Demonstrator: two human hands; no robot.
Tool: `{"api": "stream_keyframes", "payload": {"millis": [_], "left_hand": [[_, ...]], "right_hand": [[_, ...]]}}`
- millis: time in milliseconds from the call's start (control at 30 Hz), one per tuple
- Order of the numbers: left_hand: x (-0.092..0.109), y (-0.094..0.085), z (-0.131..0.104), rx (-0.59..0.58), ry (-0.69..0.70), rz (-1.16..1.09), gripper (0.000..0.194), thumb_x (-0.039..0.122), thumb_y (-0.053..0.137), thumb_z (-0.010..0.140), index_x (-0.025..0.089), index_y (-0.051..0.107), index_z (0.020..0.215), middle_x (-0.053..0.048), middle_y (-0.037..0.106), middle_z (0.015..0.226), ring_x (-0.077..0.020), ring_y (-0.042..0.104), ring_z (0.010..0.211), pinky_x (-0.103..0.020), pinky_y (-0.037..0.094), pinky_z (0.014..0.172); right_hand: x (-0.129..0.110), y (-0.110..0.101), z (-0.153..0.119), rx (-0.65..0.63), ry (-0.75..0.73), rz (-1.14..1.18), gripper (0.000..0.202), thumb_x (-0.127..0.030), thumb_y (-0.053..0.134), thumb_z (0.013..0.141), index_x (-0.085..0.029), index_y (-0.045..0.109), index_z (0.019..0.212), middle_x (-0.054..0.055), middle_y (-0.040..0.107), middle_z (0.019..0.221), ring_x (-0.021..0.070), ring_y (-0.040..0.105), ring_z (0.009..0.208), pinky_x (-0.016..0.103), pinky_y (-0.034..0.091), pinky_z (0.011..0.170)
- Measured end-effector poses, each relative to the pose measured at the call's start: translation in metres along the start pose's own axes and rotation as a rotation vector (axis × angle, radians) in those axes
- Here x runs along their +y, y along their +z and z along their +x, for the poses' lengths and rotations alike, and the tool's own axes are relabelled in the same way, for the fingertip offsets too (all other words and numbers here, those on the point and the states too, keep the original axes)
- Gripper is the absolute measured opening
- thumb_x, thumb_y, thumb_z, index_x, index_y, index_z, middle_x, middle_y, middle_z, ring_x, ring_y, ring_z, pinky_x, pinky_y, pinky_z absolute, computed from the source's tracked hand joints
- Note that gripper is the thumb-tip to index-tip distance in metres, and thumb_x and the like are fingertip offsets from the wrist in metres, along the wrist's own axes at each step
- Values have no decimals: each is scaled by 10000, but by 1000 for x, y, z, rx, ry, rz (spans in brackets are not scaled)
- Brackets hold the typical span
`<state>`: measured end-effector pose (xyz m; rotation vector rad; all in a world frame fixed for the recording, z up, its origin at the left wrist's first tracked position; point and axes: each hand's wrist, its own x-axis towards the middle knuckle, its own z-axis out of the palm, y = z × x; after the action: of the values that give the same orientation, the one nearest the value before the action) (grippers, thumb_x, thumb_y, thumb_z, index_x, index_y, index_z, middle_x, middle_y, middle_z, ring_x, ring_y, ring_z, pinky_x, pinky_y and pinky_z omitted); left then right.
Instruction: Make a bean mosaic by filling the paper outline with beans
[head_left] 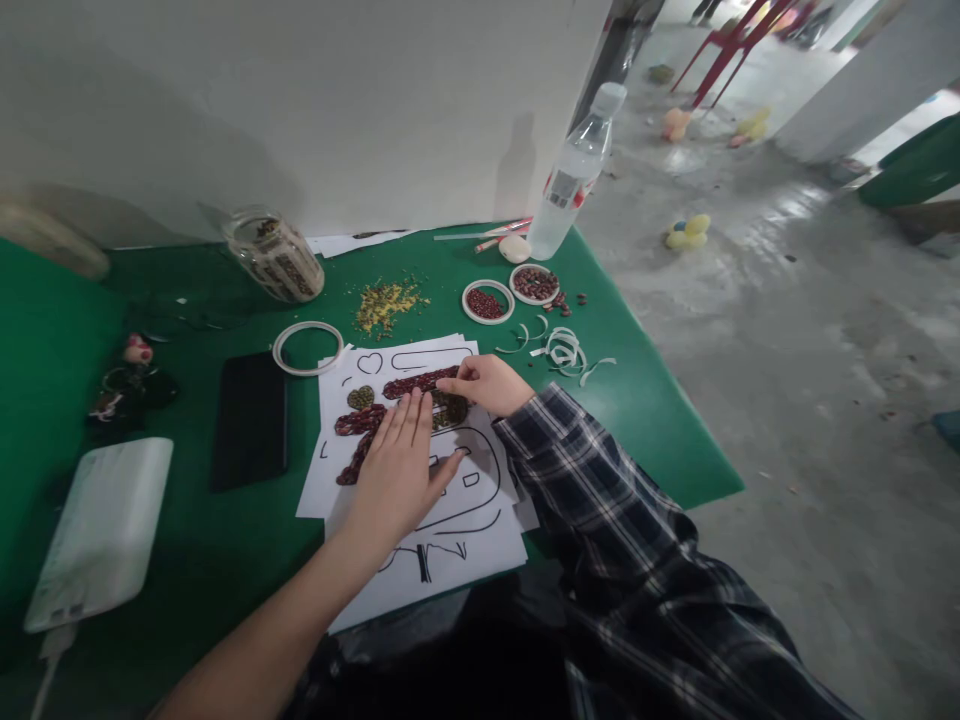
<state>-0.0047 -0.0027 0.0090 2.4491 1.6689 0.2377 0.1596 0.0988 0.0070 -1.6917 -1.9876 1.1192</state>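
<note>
Sheets of white paper [491, 560] with black line drawings lie on the green table. Dark red beans [412, 384] fill several drawn shapes, and small green beans [361, 398] fill a heart. My left hand [394, 470] rests flat on the drawing, fingers stretched out and thumb apart, covering part of it. Just right of it, my right hand [491, 385] is closed in a pinch over a patch of dark green beans [452, 410]. Whatever is between its fingertips is too small to make out.
Two round lids hold small red beans [487, 302] and larger brown beans [535, 284]. Around them are a water bottle [570, 190], curled white strips [566, 350], and yellow-green crumbs [388, 305]. Leftward are a jar [277, 260], white ring [307, 325], phone [250, 420] and power bank [105, 530].
</note>
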Motion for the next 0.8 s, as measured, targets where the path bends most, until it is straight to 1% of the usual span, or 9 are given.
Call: {"api": "stream_keyframes", "payload": {"millis": [100, 200, 300, 400, 467, 633, 800], "left_hand": [[-1, -7, -1, 83, -69, 13, 735, 521, 283, 899, -1, 221, 1413, -209, 257, 1473, -288, 209, 1378, -465, 226, 1116], [0, -6, -3, 131, -134, 20, 770, 554, 280, 889, -3, 210, 1416, -221, 246, 1473, -312, 207, 1375, -492, 236, 1101], [0, 0, -5, 109, -134, 31, 796, 588, 268, 881, -7, 230, 1409, -224, 245, 1472, -319, 195, 1377, -498, 233, 1099], [1, 6, -5, 70, -113, 43, 812, 603, 279, 874, -15, 254, 1401, -219, 226, 1479, -312, 169, 1385, -480, 212, 1113], [1, 8, -5, 57, -106, 51, 820, 601, 299, 871, -23, 250, 1400, -221, 214, 1483, -308, 159, 1387, -465, 196, 1122], [1, 10, -4, 64, -91, 71, 807, 579, 316, 875, -35, 251, 1395, -230, 215, 1480, -310, 157, 1388, -471, 194, 1122], [2, 10, -3, 117, -73, 72, 785, 553, 350, 874, -30, 256, 1391, -238, 208, 1479, -316, 151, 1387, -491, 222, 1110]], "right_hand": [[-2, 0, -1, -1, 6, -7, 395, -542, 599, 745, -166, 553, 632, -18, 539, 547, 94, 464, 513, 228, 304, 490], [-3, -1, -2, -3, 5, -11, 372, -521, 602, 753, -165, 571, 649, -12, 558, 573, 92, 470, 522, 225, 301, 490], [-4, 0, -3, 2, -1, -43, 389, -546, 596, 749, -172, 569, 647, -10, 565, 587, 95, 472, 532, 229, 298, 498], [-6, 3, -5, 43, -18, -132, 449, -609, 639, 672, -181, 521, 600, -21, 533, 563, 98, 449, 529, 236, 278, 497], [-9, 5, -6, 73, -19, -197, 468, -616, 677, 622, -187, 490, 589, -28, 516, 557, 99, 429, 525, 240, 256, 492], [-14, 8, -10, 93, 28, -262, 463, -601, 694, 615, -197, 470, 593, -30, 514, 573, 102, 414, 529, 245, 232, 492], [-14, 8, -10, 99, 32, -252, 458, -596, 693, 617, -198, 469, 585, -32, 515, 573, 102, 412, 526, 246, 226, 489]]}}
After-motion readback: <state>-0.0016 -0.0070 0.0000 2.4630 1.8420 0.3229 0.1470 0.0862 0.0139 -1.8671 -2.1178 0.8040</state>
